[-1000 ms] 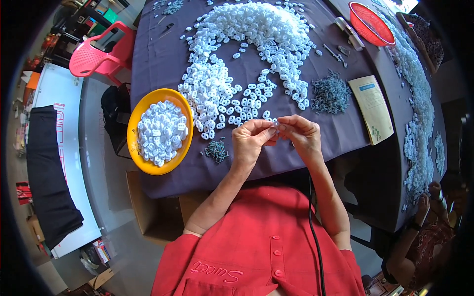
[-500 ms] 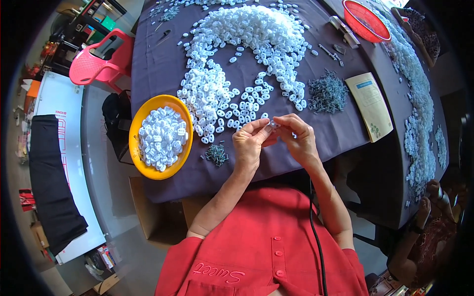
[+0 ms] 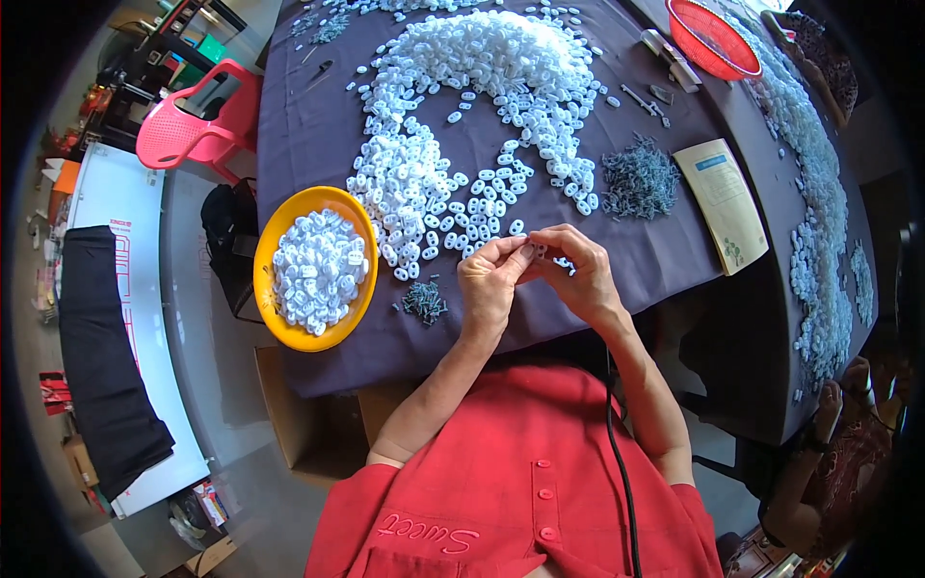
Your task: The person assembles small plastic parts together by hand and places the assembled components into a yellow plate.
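Piece (image 3: 539, 249), white, between both hands (image 3: 488, 283)

The left hand (image 3: 488, 287) and right hand (image 3: 583, 276) pinch a small white piece (image 3: 540, 250) together. A yellow bowl (image 3: 265, 289) of white pieces (image 3: 320, 267) sits on the dark cloth (image 3: 549, 326).

Two hands of the person, left hand (image 3: 486, 284) and right hand (image 3: 585, 275); one yellow bowl (image 3: 272, 323); one red basket (image 3: 715, 43); one pink chair (image 3: 178, 140); one tan packet (image 3: 721, 207); seemingly at least three grey heaps (image 3: 641, 178); white pieces (image 3: 491, 58) beyond counting.
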Available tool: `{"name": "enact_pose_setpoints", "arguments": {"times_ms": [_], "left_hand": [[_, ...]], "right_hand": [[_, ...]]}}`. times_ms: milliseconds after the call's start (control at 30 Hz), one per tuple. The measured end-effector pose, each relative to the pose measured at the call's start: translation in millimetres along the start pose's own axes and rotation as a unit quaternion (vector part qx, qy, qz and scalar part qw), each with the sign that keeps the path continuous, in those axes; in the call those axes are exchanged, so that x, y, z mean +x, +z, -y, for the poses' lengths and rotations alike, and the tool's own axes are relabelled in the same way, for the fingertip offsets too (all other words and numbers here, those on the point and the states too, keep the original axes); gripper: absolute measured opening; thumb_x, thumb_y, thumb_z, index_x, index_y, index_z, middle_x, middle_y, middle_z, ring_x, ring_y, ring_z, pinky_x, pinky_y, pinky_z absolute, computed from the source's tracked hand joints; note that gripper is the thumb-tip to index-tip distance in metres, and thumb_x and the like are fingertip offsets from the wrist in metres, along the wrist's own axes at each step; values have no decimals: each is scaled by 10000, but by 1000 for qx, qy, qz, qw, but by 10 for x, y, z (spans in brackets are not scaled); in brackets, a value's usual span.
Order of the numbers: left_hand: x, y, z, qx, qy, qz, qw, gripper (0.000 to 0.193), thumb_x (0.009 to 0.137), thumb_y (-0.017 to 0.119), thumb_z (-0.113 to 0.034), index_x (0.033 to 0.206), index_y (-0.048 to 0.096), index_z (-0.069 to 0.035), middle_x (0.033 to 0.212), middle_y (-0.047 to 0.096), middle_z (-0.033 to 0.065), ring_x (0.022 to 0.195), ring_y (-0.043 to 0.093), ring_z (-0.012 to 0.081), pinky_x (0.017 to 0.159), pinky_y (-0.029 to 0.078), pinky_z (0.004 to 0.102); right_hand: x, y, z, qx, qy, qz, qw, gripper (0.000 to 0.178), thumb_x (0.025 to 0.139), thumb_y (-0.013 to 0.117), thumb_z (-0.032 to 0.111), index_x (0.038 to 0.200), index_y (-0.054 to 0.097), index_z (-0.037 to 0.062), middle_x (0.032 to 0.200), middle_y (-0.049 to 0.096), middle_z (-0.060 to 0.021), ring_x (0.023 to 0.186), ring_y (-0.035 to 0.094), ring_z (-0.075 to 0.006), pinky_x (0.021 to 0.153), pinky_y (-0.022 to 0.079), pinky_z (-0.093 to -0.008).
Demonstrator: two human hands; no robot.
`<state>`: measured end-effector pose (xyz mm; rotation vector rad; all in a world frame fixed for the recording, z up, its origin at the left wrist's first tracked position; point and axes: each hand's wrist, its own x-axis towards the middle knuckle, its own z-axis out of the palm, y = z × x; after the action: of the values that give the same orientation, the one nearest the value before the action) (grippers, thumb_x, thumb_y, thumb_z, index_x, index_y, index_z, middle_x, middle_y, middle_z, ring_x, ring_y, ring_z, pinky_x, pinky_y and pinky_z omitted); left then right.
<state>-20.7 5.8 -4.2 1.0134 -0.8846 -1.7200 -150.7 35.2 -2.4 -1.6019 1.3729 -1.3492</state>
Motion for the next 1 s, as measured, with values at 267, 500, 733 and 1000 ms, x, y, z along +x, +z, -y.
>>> {"name": "enact_pose_setpoints", "arguments": {"times_ms": [267,500,733,1000], "left_hand": [[-43,-40,80,25,44,-25,998,98,819,608,-16,892,638,42,810,646,62,704,606,94,642,505,206],[-44,-40,14,12,5,-16,1000,69,825,595,-17,858,637,27,775,634,44,669,590,79,602,509,210],[-40,-55,20,29,32,-23,999,62,817,604,-22,844,639,21,742,622,37,641,583,81,563,525,228],[-72,-19,-19,51,53,-23,997,54,809,605,-2,834,644,24,738,624,32,648,586,81,590,521,222]], "right_hand": [[-20,116,-25,-65,-23,-37,997,292,676,673,5,955,586,4,892,586,-85,727,609,-190,620,492,-274],[-33,90,-32,-65,-31,-26,997,241,697,671,33,928,610,-1,897,598,-87,735,625,-189,624,506,-273],[-50,86,-45,-57,-19,-13,998,239,713,660,26,947,615,2,911,601,-88,737,623,-183,626,507,-272],[-54,85,-69,-65,-29,-16,997,225,700,660,14,920,612,1,906,608,-108,727,637,-215,619,511,-276]]}}
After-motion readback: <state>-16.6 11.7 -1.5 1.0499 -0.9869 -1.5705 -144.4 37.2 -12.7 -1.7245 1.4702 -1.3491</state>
